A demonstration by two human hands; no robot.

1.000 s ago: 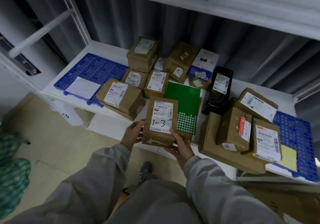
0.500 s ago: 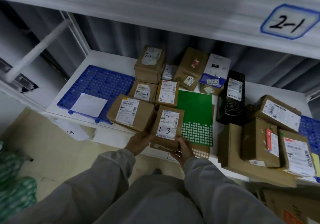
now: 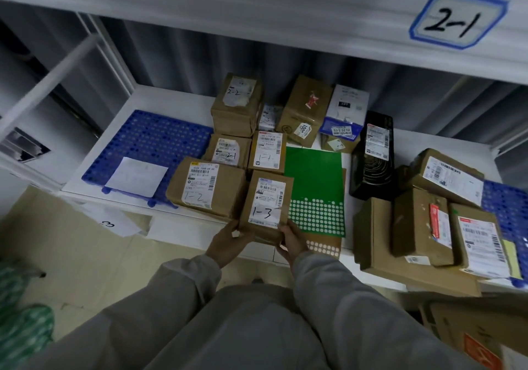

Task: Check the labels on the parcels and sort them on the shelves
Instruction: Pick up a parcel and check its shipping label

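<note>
Head view, one item under handling: brown parcel marked 1-3 [image 3: 267, 205], label up, at the front edge of the lower shelf [image 3: 171, 98], roughly midway along it.

Hold: left hand [image 3: 227, 242] grips the parcel's near left corner, fingers curled under and round it; right hand [image 3: 293, 241] grips the near right corner, thumb on the top face. Both hands lie on the near side, so the parcel extends away from them toward the back of the shelf. Neither hand is nearer; the grip is even.

Long axis: runs front to back, tipped slightly, near end overhanging the front edge. Whether the far end rests on the shelf or is lifted clear cannot be told.

Neighbours: parcel marked 1-2 [image 3: 205, 187] touching or just beside its left flank; green dotted sheet [image 3: 314, 184] just beside its right flank; parcel marked 1-1 [image 3: 267, 152] directly behind it; parcel marked 2-1 [image 3: 228, 149] behind and to the left.

Shelf sign: upper shelf rail carries a tag reading 2-1 [image 3: 457, 18], toward its right end.

Judgement: label read, parcel not matching this tag; withdrawal would go straight back toward the holder, along the long axis, with little room sideways.
</note>
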